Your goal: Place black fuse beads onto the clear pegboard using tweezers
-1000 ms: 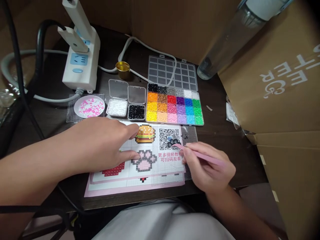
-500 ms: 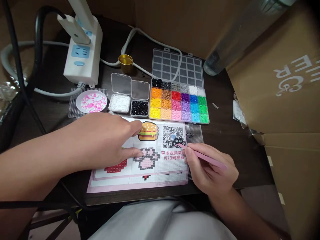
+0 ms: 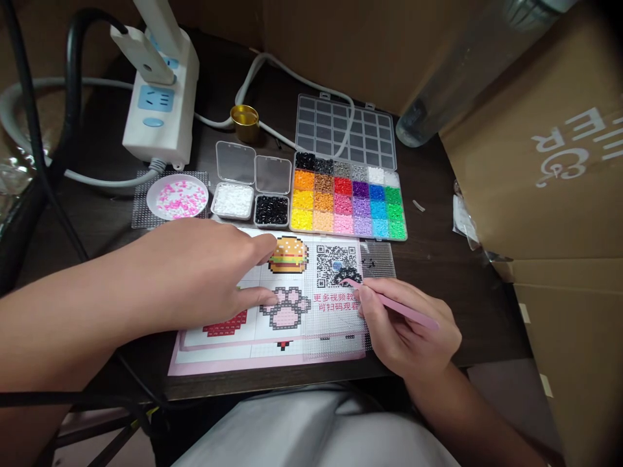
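My right hand [image 3: 413, 324] pinches pink tweezers [image 3: 406, 311], their bent tip touching or just over a cluster of black beads [image 3: 347, 275]. Those beads sit on a clear pegboard [image 3: 335, 337] laid partly over a printed pattern sheet [image 3: 219, 355]. On the sheet are a burger picture [image 3: 288, 254], a pink paw picture [image 3: 285, 309] and a QR code [image 3: 328, 259]. My left hand [image 3: 219, 269] lies on the sheet with thumb and forefinger spread beside the burger and paw; it holds nothing, and its other fingers are hidden.
Behind the sheet stands an open bead box [image 3: 348, 198] with many colours. Left of it are small boxes of black beads [image 3: 271, 211] and white beads [image 3: 232, 200], a dish [image 3: 178, 198] of pink and white beads, a gold cup [image 3: 244, 123] and a power strip [image 3: 163, 110]. Cardboard [image 3: 559, 214] borders the right.
Almost nothing differs. My right hand and the tweezers have shifted very slightly left, with the tip still at the black beads. My left hand stays in place.
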{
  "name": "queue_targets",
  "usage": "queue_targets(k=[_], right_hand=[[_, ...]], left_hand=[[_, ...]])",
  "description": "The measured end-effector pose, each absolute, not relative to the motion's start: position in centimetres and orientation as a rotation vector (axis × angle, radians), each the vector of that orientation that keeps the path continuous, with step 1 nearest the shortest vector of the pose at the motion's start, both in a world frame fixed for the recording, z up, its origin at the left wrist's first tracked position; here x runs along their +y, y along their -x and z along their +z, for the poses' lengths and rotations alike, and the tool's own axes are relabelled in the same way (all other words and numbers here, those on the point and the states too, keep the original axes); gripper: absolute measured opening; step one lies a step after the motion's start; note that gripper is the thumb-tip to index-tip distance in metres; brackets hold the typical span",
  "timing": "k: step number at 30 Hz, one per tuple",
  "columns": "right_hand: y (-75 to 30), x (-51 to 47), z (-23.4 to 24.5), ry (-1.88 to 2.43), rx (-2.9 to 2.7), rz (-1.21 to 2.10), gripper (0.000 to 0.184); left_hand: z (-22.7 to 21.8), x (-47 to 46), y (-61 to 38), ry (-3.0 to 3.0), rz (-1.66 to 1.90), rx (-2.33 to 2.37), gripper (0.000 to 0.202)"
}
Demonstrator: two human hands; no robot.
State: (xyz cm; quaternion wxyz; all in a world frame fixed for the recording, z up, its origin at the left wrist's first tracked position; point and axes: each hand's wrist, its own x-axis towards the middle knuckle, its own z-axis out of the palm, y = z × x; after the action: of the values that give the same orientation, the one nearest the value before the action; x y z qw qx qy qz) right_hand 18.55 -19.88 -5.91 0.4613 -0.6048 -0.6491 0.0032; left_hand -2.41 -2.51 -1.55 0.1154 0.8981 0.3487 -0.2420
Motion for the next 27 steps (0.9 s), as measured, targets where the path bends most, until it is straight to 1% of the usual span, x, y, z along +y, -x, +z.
queue_targets(k=[8,16,23,27], right_hand=[[-18.47,-19.79,-5.91,1.499,-1.616,-0.008,0.021],[-18.47,-19.68,-6.18,1.479,-1.629,-0.088,0.022],[-18.52,-19.65,-6.06,1.47,-1.64,-0.08,0.021],[-18.48,-19.69,-5.95,1.476,-1.639,-0.048,0.022]], left_hand=[[-1.38,-2.57,2.17,-2.634,-0.765,1.018,0.059],[-1.6,-2.49,2.28,-2.626,-0.776,1.046,0.063],[-1.55,-2.53,2.13,-2.647,-0.77,1.054,0.065],[-1.53,-2.52,2.32,-2.658,-0.72,1.022,0.06]])
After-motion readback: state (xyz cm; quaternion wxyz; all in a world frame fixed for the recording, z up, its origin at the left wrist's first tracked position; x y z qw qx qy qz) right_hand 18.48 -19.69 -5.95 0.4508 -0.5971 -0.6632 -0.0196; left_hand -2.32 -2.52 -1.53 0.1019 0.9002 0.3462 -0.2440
